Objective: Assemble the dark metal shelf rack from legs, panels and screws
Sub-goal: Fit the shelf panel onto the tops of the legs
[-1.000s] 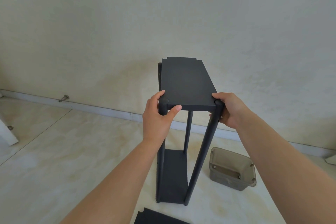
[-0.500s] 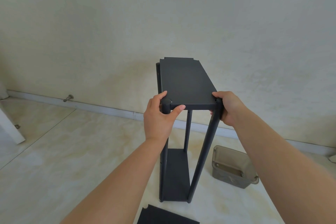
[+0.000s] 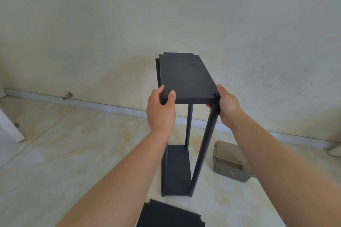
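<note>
Shelf rack (image 3: 184, 116): dark metal, standing upright on the floor (image 3: 55, 153) near the wall (image 3: 166, 14). Top panel (image 3: 186, 77) sits level on the legs; bottom panel (image 3: 178, 169) low between them.
Left hand (image 3: 160, 111): fingers and thumb curled round the near left corner of the top panel.
Right hand (image 3: 227, 106): wrapped round the top of the near right leg (image 3: 203, 149).
Spare panel (image 3: 169, 214): flat on the floor, just in front of the rack.
Plastic box (image 3: 229, 162): translucent, on the floor right of the rack.
</note>
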